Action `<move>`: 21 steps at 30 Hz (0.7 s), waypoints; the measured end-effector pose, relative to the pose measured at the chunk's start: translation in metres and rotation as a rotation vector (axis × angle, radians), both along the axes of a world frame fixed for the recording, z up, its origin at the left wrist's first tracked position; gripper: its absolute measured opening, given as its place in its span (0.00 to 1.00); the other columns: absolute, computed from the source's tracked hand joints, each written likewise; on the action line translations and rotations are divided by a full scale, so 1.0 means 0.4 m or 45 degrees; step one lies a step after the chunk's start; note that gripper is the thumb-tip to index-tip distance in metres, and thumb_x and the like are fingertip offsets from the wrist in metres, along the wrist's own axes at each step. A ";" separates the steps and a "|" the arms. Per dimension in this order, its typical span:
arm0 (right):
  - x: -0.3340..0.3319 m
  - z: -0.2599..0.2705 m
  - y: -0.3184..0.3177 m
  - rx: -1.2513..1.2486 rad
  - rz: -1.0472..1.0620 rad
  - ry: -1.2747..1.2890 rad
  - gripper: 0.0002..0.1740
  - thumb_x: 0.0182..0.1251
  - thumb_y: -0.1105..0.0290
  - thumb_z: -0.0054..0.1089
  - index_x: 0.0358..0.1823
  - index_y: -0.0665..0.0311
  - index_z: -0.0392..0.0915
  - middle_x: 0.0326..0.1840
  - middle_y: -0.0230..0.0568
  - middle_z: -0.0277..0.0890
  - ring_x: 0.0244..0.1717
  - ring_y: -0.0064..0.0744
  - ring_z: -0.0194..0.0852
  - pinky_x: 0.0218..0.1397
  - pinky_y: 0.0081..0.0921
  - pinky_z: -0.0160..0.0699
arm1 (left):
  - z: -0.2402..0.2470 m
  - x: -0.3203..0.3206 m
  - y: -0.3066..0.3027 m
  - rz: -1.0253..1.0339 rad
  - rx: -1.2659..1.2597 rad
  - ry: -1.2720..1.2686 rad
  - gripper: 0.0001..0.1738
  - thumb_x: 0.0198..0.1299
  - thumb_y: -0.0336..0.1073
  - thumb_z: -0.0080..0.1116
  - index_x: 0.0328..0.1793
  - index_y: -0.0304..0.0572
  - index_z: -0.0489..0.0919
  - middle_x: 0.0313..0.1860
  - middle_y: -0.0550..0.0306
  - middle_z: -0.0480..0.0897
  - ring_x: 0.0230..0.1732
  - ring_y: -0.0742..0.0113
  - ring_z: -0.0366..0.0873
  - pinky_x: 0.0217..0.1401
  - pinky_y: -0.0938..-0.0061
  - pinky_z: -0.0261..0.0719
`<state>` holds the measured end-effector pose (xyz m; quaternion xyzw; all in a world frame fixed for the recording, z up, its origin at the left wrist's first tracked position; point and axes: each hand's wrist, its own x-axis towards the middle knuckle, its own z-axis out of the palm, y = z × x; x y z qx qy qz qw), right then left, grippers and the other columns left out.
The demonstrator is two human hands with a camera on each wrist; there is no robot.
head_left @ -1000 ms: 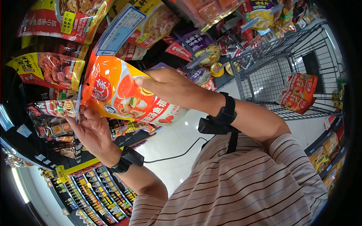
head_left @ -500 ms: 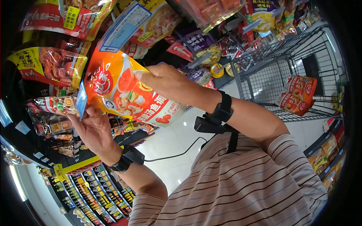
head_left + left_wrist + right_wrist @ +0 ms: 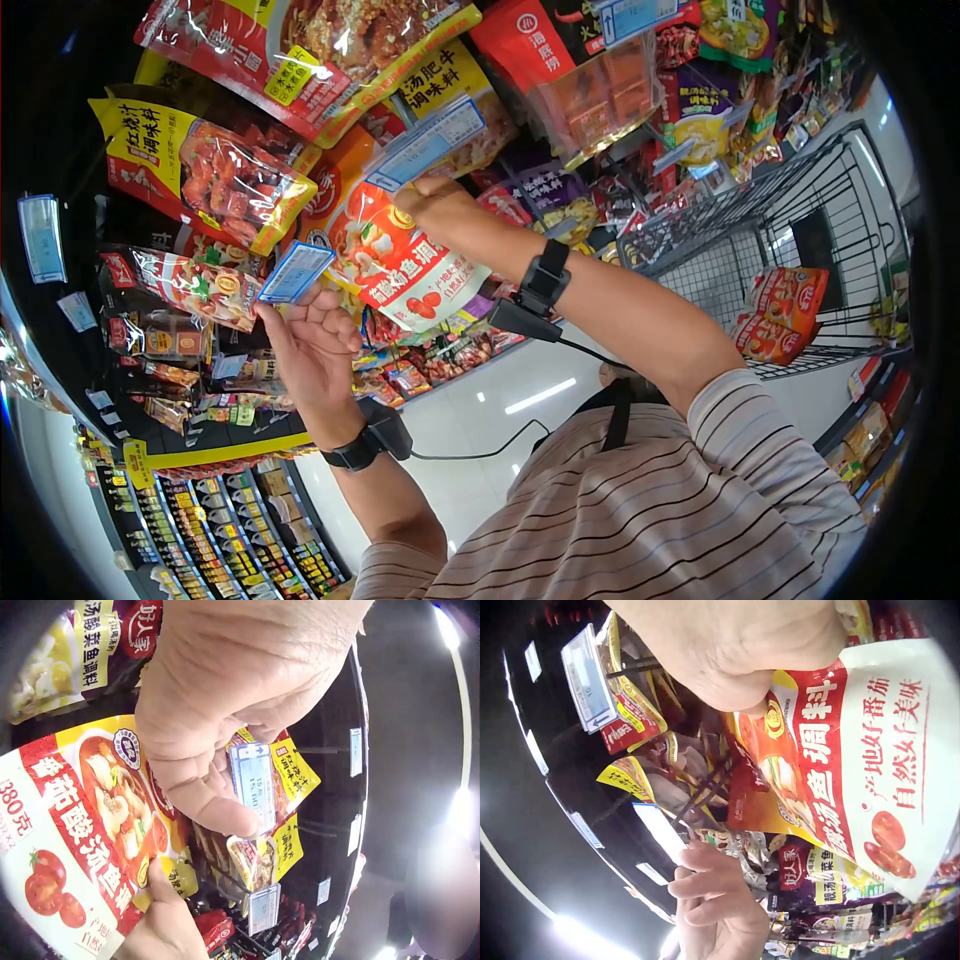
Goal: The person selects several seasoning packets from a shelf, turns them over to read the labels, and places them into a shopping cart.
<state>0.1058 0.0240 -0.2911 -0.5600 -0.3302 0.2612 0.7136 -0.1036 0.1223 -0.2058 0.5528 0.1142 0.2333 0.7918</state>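
Head view shows two bare hands, one tomato sour-soup fish seasoning pouch (image 3: 395,255) and one blue-framed price tag (image 3: 298,272) among many packets. One second price label (image 3: 430,142) stands in front of the pouch's far end and hides part of it. One yellow-and-red braising-sauce pouch (image 3: 215,175) and one smaller red packet (image 3: 190,285) are on display to the left.

The right hand (image 3: 455,218) grasps the fish seasoning pouch by its right edge, thumb against the printed front; its fingers behind the pouch are hidden. The pouch lies tilted at the display, just right of the left hand (image 3: 318,355). That left hand pinches the price tag between thumb and bent fingers, which nearly close together.

Behind the goods runs a black display panel (image 3: 330,802). Pale, glossy floor (image 3: 470,410) reflects the lights. One wire shopping cart (image 3: 710,255) stands on the right, with overlapping orange-red packets (image 3: 780,315) inside, too merged to count. On the left, another rack (image 3: 225,515) carries rows of small goods. Nearest is a striped shirt (image 3: 690,500).
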 end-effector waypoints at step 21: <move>0.079 -0.122 0.284 -0.201 -0.625 -0.217 0.20 0.68 0.57 0.53 0.41 0.67 0.85 0.42 0.59 0.83 0.47 0.60 0.81 0.52 0.45 0.79 | -0.164 -0.047 0.036 -0.077 -0.083 0.137 0.34 0.76 0.61 0.40 0.64 0.35 0.75 0.47 0.54 0.83 0.37 0.68 0.78 0.34 0.76 0.81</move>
